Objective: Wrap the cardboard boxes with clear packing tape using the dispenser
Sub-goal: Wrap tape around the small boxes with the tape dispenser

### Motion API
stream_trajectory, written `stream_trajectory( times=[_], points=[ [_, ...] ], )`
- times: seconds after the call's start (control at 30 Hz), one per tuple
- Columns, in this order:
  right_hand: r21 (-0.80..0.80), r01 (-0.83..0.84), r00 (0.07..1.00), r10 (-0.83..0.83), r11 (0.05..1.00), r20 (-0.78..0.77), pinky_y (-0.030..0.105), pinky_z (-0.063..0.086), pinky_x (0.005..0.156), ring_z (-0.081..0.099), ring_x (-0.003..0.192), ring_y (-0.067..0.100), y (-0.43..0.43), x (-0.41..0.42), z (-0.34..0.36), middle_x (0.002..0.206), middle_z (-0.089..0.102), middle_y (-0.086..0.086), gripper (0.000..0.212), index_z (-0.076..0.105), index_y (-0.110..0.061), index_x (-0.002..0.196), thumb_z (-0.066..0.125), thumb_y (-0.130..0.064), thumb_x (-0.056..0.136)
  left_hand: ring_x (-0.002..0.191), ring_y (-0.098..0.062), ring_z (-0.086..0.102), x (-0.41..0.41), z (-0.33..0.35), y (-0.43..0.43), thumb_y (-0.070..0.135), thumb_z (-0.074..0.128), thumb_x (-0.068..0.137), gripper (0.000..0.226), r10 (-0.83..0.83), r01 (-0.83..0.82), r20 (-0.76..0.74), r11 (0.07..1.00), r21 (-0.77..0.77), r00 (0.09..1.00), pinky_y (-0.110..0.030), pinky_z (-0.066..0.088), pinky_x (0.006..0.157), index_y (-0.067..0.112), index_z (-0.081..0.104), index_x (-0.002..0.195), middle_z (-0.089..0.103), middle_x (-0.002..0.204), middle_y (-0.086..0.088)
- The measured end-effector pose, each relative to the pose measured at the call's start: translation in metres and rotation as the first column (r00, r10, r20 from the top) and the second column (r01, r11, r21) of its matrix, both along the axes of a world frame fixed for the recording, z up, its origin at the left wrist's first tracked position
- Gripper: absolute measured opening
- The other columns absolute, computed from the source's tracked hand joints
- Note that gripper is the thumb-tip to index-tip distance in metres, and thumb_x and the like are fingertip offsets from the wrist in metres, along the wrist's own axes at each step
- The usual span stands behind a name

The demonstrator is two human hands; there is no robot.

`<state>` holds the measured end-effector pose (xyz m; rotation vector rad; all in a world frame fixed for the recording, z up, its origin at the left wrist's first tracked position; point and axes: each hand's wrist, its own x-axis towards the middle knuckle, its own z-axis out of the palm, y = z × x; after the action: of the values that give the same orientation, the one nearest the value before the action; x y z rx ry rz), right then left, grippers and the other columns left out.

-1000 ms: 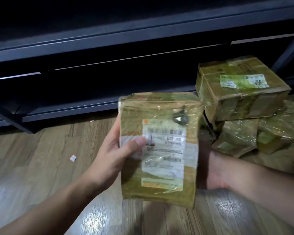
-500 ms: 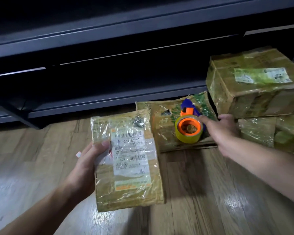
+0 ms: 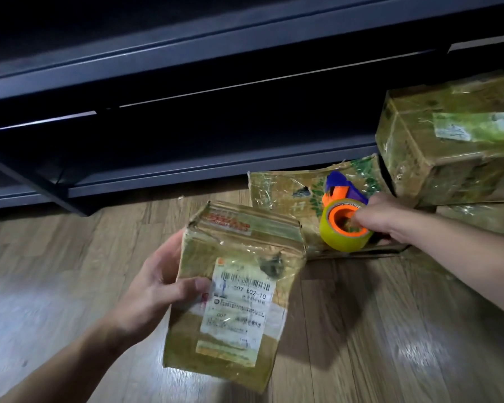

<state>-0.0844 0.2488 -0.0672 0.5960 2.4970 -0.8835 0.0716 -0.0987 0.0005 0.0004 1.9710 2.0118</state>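
My left hand grips a small tape-wrapped cardboard box by its left side, thumb lying on the white shipping label. The box is held tilted above the wooden floor. My right hand holds the tape dispenser, an orange hub with a purple blade guard and a yellowish roll of clear tape. Its fingers curl into the hub. The dispenser sits over a flat taped box lying on the floor.
A stack of taped cardboard boxes stands at the right, with another box under it. A dark metal shelf unit runs across the back. Wooden floor spreads to the left and front.
My right hand has left the small box, reached right and taken hold of the tape dispenser. My left hand has lowered and turned the box, its top end now showing.
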Motion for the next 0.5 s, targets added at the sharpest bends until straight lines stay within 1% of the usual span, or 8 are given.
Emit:
stream_trajectory(
  times=[0.1,0.17,0.2,0.27,0.3,0.4,0.47,0.5],
  points=[
    [-0.272,0.114,0.993,-0.108,0.955,0.040,0.024,0.041,0.054,0.053,0.059,0.027,0.007,0.004,0.004,0.067,0.052,0.013,0.010,0.054,-0.007,0.076,0.057,0.002,0.079,0.081,-0.035,0.075,-0.001,0.006,0.000,0.019,0.077,0.060,0.039,-0.020,0.016,0.073,0.998,0.056,0.997,-0.039,0.063,0.067,0.026,0.078,0.098,0.076,0.093,-0.016],
    [-0.489,0.186,0.979,-0.115,0.852,0.171,0.027,0.045,0.053,0.051,0.055,0.027,0.013,0.011,0.010,0.066,0.048,0.015,0.013,0.052,-0.007,0.081,0.053,0.002,0.072,0.059,-0.021,0.073,-0.002,0.015,0.001,0.010,0.077,0.057,0.025,0.048,-0.056,0.128,0.996,0.065,0.991,-0.026,0.057,0.052,0.025,0.082,0.077,0.074,0.070,-0.008],
    [-0.563,0.205,0.969,-0.085,0.801,0.231,0.027,0.048,0.051,0.054,0.054,0.026,0.017,0.016,0.014,0.069,0.051,0.017,0.018,0.053,-0.006,0.086,0.054,0.000,0.069,0.053,-0.019,0.071,-0.001,0.019,0.001,0.013,0.088,0.048,0.028,0.088,-0.100,0.169,0.993,0.063,0.982,-0.024,0.055,0.047,0.022,0.082,0.074,0.073,0.065,-0.007],
    [-0.712,0.221,0.954,0.002,0.667,0.298,0.031,0.055,0.054,0.064,0.063,0.027,0.024,0.026,0.026,0.090,0.064,0.025,0.029,0.061,-0.003,0.104,0.054,-0.004,0.076,0.063,-0.025,0.075,0.000,0.017,-0.008,0.038,0.104,0.016,0.092,0.079,-0.081,0.241,0.997,-0.001,0.967,-0.030,0.059,0.053,0.011,0.080,0.101,0.077,0.079,-0.015],
    [-0.773,0.216,0.952,0.047,0.597,0.303,0.033,0.057,0.054,0.068,0.069,0.027,0.027,0.032,0.035,0.103,0.066,0.027,0.033,0.066,-0.005,0.112,0.051,-0.005,0.082,0.068,-0.030,0.076,-0.002,0.015,-0.011,0.044,0.103,0.007,0.110,0.055,-0.057,0.283,0.998,-0.001,0.958,-0.034,0.061,0.058,0.004,0.078,0.107,0.077,0.087,-0.021],
    [-0.905,0.135,0.956,0.186,0.404,0.226,0.034,0.057,0.050,0.068,0.068,0.028,0.031,0.049,0.069,0.103,0.066,0.025,0.039,0.077,-0.014,0.107,0.045,-0.005,0.087,0.068,-0.037,0.076,-0.008,0.013,-0.012,0.034,0.105,0.010,0.091,-0.104,0.064,0.348,0.990,0.123,0.932,-0.038,0.063,0.058,-0.002,0.081,0.089,0.074,0.088,-0.030],
    [-0.934,0.063,0.958,0.241,0.351,0.155,0.036,0.057,0.052,0.070,0.066,0.027,0.030,0.062,0.095,0.093,0.070,0.020,0.028,0.079,-0.015,0.101,0.066,-0.017,0.076,0.069,-0.037,0.076,-0.010,0.005,-0.017,0.026,0.106,0.015,0.086,-0.190,0.108,0.400,0.970,0.217,0.897,-0.040,0.064,0.060,-0.004,0.081,0.091,0.074,0.087,-0.030],
    [-0.948,0.043,0.957,0.258,0.315,0.129,0.036,0.058,0.056,0.071,0.068,0.026,0.032,0.066,0.104,0.091,0.071,0.019,0.037,0.079,-0.014,0.102,0.081,-0.023,0.066,0.075,-0.036,0.077,-0.013,-0.001,-0.022,0.026,0.106,0.026,0.082,-0.242,0.147,0.396,0.956,0.255,0.886,-0.042,0.065,0.066,-0.004,0.080,0.098,0.075,0.091,-0.028]
  ],
)
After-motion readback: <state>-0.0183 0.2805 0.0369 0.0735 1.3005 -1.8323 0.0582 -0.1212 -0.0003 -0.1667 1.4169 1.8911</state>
